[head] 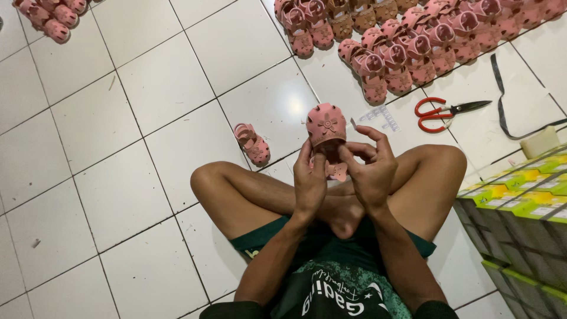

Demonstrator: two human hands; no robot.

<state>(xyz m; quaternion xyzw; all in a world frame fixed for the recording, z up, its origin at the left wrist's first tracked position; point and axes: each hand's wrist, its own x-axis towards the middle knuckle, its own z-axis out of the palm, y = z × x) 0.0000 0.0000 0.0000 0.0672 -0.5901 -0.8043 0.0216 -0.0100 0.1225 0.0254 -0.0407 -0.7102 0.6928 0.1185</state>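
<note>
White tile floor w/ pink sandals, lone sandal, red scissors, boxes.

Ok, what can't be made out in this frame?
Head view only:
- Heel end of the pink shoe: hidden behind the left hand and right hand.
- Shoe rows: cut off by the top edge.
- Green boxes: cut off by the right edge.
- Small clear strip beside the scissors: too small to identify.

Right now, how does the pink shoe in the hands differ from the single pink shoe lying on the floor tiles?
The held shoe is off the floor, gripped by both hands, toe up; the floor shoe lies alone on a tile, untouched. The held shoe looks bigger, being nearer the camera. Both are pink sandals with a flower decoration.
</note>
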